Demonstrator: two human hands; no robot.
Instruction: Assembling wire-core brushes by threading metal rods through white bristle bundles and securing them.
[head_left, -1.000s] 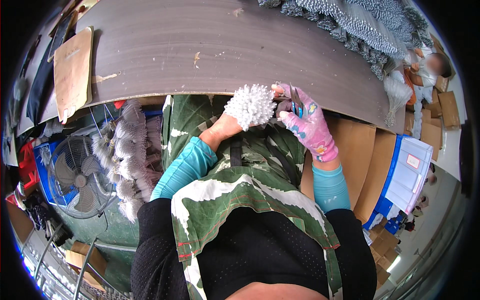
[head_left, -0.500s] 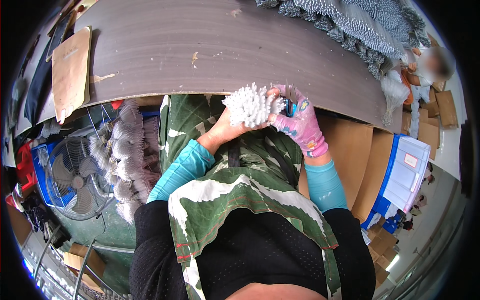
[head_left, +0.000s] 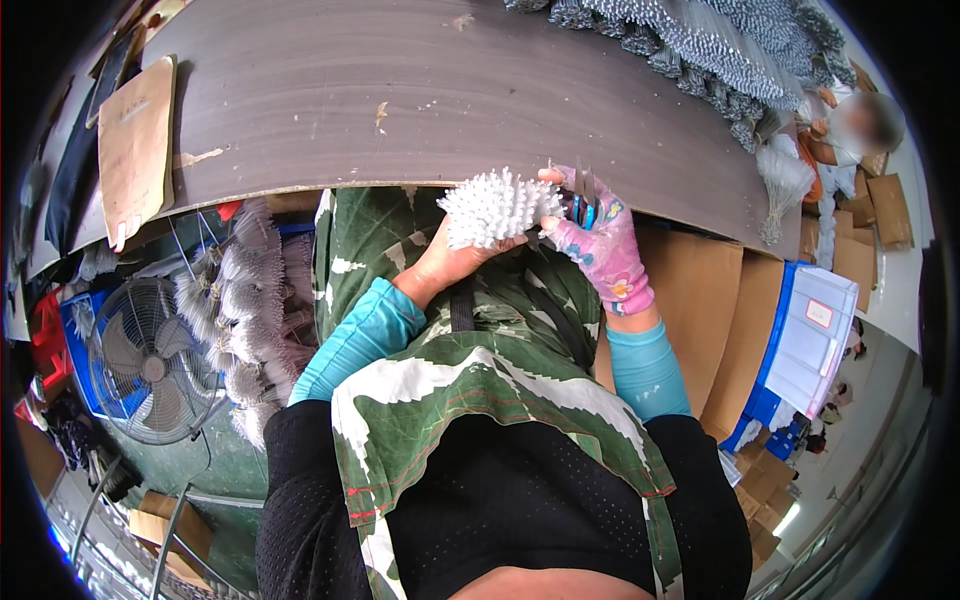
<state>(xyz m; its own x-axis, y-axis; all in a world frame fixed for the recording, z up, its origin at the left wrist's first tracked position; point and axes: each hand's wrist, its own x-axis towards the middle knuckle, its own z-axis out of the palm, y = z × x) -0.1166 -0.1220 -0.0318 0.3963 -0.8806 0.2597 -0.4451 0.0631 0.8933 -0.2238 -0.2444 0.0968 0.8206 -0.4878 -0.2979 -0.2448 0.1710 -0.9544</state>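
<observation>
A bundle of white stems with knobbly tips sits in my left hand, its fingers wrapped round it from below. The tips spread upward and to the right in a dense cluster. My right hand, in a pink flowered glove with bare fingertips, is closed round small blue-handled pliers. Their metal jaws point away from me, toward the table. The right thumb and forefinger tips are at the bundle's right edge; whether they pinch a stem cannot be made out.
The grey table lies beyond my hands. Grey-tipped bundles are heaped at its far right, near another person. A brown paper sheet lies at left. A fan and hanging bundles stand below; cardboard is at right.
The bundle has turned a little in my left hand, showing more of its side. My right forefinger has lifted slightly, and the pliers' blue handles show more.
</observation>
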